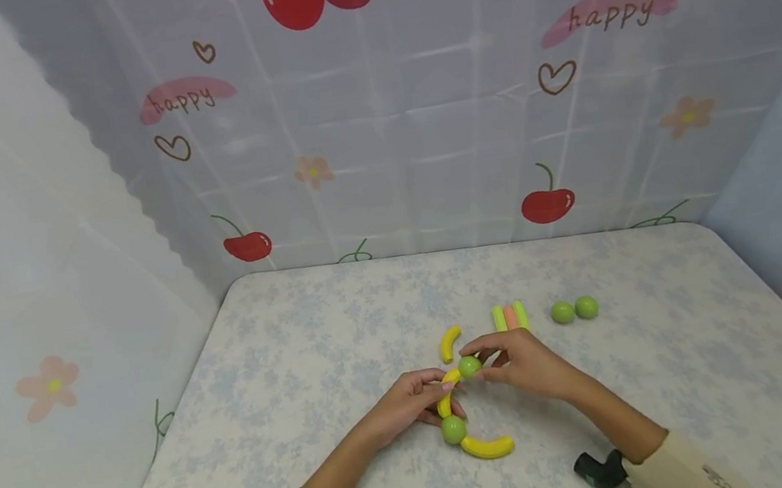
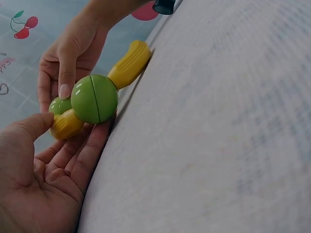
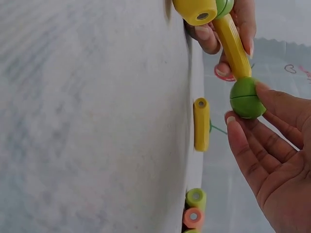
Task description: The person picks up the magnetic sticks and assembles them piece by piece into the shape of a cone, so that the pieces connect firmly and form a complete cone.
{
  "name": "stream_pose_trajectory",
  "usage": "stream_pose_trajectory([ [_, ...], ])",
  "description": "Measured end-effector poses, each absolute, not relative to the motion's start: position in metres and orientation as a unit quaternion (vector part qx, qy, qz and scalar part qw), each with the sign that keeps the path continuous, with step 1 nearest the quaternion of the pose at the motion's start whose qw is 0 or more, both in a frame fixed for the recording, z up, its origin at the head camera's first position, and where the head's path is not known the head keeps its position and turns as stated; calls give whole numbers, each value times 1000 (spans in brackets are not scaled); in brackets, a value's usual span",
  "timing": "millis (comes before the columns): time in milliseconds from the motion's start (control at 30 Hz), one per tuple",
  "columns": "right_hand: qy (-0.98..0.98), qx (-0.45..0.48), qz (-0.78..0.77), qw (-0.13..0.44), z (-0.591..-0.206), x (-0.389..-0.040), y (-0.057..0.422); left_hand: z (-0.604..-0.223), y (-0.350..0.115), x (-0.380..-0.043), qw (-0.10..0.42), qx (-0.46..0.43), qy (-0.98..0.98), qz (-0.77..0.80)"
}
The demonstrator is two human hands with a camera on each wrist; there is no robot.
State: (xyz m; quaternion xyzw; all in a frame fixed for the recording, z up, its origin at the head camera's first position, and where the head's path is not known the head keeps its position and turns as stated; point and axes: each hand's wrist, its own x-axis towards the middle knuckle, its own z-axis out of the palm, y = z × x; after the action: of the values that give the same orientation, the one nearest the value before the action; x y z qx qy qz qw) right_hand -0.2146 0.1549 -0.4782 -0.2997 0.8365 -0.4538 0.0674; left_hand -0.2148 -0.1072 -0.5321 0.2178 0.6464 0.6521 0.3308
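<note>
A chain of curved yellow sticks and green balls hangs together between my hands. My left hand [image 1: 414,399] pinches the middle yellow stick [image 1: 444,403] between thumb and fingers. With thumb and fingertips my right hand [image 1: 526,360] grips a green ball [image 1: 469,366] at that stick's upper end; in the right wrist view this ball [image 3: 247,98] touches the stick's tip. A second green ball [image 2: 95,99] joins the stick's other end, beside my left fingers. From it another curved yellow stick [image 1: 488,447] extends to the right. A metal disc shows in that stick's end in the right wrist view.
One loose curved yellow stick [image 1: 450,345] lies just beyond my hands. Short straight rods, two light green and one pink rod [image 1: 511,317], lie side by side behind my right hand. Two green balls [image 1: 574,310] rest further right. A printed curtain [image 1: 371,112] stands behind the table [image 1: 298,334].
</note>
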Motion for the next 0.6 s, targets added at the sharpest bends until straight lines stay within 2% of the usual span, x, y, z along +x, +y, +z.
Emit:
stream_pose_trajectory([
  [333, 837, -308, -448, 69, -476, -218, 151, -532, -107, -216, 325, 222, 642, 658],
  [600, 869, -317, -378, 30, -460, -255, 146, -533, -108, -215, 327, 221, 636, 663],
])
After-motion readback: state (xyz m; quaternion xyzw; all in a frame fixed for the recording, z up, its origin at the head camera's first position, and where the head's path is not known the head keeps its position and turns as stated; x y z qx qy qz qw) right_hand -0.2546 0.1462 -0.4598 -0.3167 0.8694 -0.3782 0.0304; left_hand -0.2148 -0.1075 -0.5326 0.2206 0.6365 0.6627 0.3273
